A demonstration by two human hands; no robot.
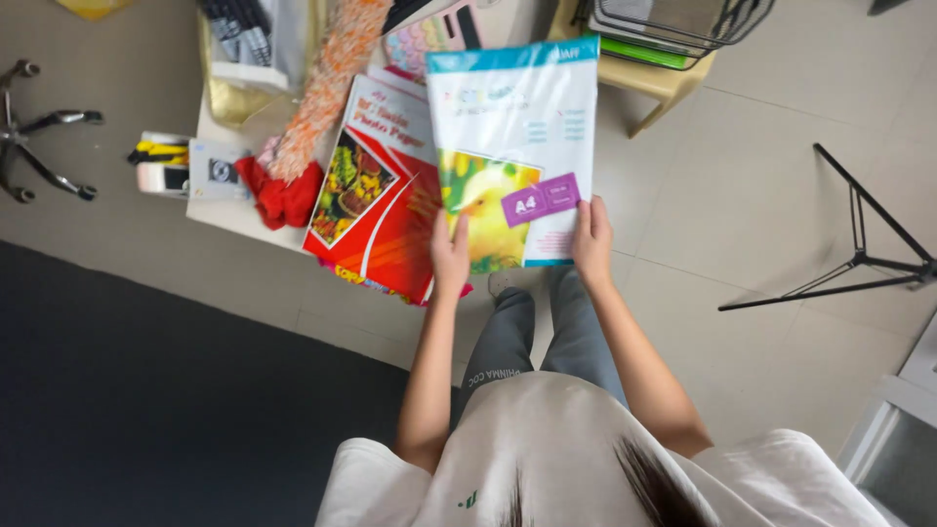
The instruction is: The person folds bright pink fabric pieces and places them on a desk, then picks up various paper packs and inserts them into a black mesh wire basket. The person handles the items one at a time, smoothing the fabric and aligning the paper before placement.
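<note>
I hold a flat white and teal paper pack [514, 127] with a yellow bird picture and a purple label, raised in front of me. My left hand [450, 256] grips its lower left corner, thumb on the front. My right hand [591, 240] grips its lower right edge. Beneath and to the left, a red paper pack [376, 185] with a fruit picture lies on a low white table [229, 215], overhanging its front edge.
On the table lie a red cloth [283, 195], an orange-and-white fluffy duster [327, 83], a small white device [220, 171] and a tape dispenser [161, 166]. A black wire basket [683, 24] sits on a yellow stool. A black tripod [859, 249] stands right. Chair base [39, 137] at left.
</note>
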